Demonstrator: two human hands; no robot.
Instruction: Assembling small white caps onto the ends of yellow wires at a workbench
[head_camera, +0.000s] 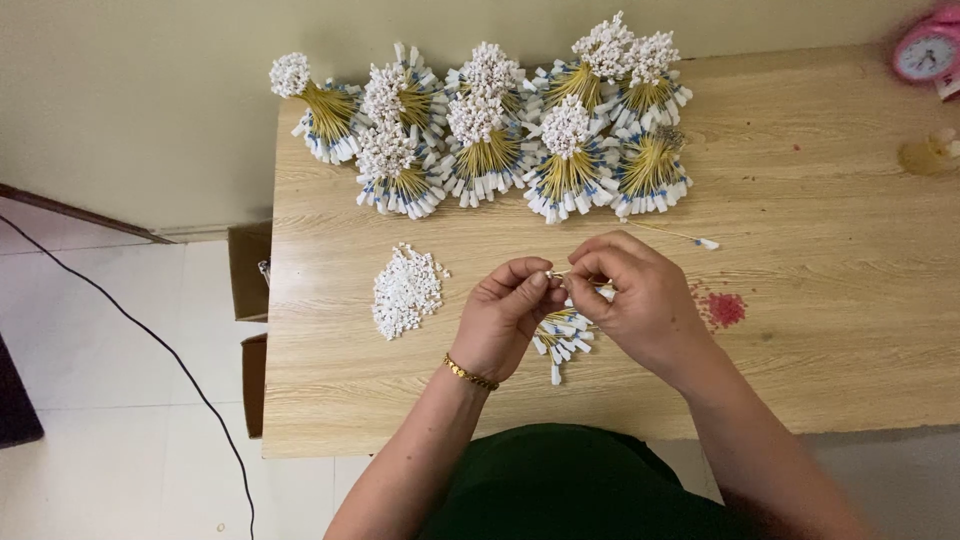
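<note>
Stick (556, 273) pinched between left hand (508, 318) and right hand (635, 298) fingers.

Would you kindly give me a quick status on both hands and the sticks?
Left hand and right hand pinching one thin stick between them. Small bundle lying under the hands. Loose white caps at left, nothing blocking.

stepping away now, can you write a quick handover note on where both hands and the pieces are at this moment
Left hand and right hand meet above the wooden table, pinching one thin stick between the fingertips.
A small loose bunch of sticks lies under the hands.
Pile of small white caps sits to the left.
Done: many bundled sticks stacked along the far edge.
Left: the loose bunch, one stray stick, the caps.
</note>
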